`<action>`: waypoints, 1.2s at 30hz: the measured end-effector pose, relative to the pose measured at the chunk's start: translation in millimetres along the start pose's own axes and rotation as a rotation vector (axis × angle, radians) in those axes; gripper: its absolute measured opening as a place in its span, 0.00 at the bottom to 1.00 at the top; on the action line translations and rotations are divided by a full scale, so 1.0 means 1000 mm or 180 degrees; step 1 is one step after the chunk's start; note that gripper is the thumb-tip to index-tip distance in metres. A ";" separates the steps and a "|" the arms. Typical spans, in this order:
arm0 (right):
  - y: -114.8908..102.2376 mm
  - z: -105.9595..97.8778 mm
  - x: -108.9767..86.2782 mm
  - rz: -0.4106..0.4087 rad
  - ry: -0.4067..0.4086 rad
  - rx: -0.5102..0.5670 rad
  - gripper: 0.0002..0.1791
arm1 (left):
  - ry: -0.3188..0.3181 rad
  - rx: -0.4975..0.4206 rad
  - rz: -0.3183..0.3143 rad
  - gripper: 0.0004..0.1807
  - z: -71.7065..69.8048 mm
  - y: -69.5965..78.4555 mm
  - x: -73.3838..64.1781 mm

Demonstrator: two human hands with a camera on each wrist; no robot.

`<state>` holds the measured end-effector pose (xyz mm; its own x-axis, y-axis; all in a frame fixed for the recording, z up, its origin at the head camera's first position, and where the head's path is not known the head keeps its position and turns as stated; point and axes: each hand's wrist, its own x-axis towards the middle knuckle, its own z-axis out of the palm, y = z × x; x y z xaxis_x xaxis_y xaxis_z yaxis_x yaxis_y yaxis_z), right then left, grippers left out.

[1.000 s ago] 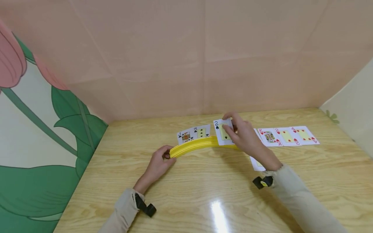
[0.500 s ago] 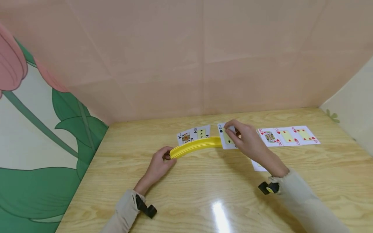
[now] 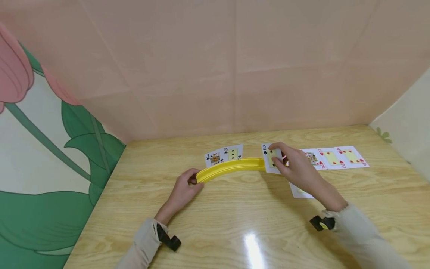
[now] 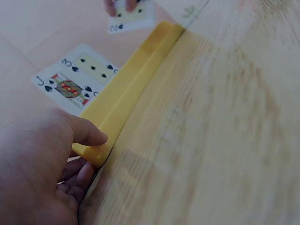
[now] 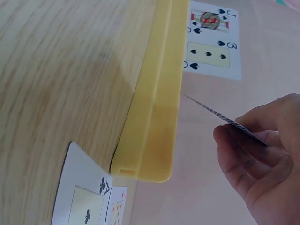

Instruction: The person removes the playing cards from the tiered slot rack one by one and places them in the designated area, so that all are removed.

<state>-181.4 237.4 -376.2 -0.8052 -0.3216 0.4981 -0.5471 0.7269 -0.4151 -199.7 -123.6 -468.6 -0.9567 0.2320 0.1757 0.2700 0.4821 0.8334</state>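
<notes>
In the head view my left hand (image 3: pixel 181 190) grips the left end of a yellow curved playing-card holder (image 3: pixel 231 165), thumb in front. A jack of spades (image 3: pixel 211 158) and a three of spades (image 3: pixel 232 153) stand side by side in its slot, overlapping. Between thumb and fingers my right hand (image 3: pixel 300 172) pinches a two of spades (image 3: pixel 267 166), face toward the head camera, over the holder's right part. Seen almost edge-on in the right wrist view, this card (image 5: pixel 211 110) is apart from the holder, to the right of the three.
A king of hearts (image 3: pixel 313 158), a two of hearts (image 3: pixel 330 160) and a four of hearts (image 3: pixel 352 157) lie in an overlapping row at the right. Nearer me lies an ace of clubs (image 5: pixel 86 199), mostly behind my right arm in the head view. A wall stands behind the wooden table (image 3: pixel 218 220).
My right hand has shifted to the right with the two of spades, along the card holder and slightly down. The left hand and the two standing cards have stayed put.
</notes>
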 end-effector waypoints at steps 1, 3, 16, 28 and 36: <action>0.001 0.000 -0.001 -0.0010 0.0002 -0.0007 0.18 | 0.0002 -0.0005 0.0005 0.19 0.000 0.000 0.000; 0.001 -0.001 -0.001 -0.0020 -0.0007 -0.0012 0.18 | 0.0001 -0.0001 0.0017 0.19 0.000 0.000 0.001; 0.004 0.002 -0.002 -0.0001 -0.0087 0.0059 0.18 | -0.0013 -0.0029 0.0046 0.18 -0.001 -0.001 0.001; 0.015 0.009 -0.003 0.0126 -0.0242 0.0147 0.16 | -0.0020 -0.0017 0.0025 0.19 -0.001 -0.001 0.001; 0.029 0.014 -0.007 0.0319 -0.0404 0.0215 0.15 | -0.0023 -0.0014 0.0042 0.19 -0.001 -0.001 0.001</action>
<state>-195.0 252.3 -402.5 -0.8767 -0.3266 0.3533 -0.4732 0.7181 -0.5104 -200.9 -124.7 -468.7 -0.9522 0.2444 0.1830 0.2821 0.4752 0.8334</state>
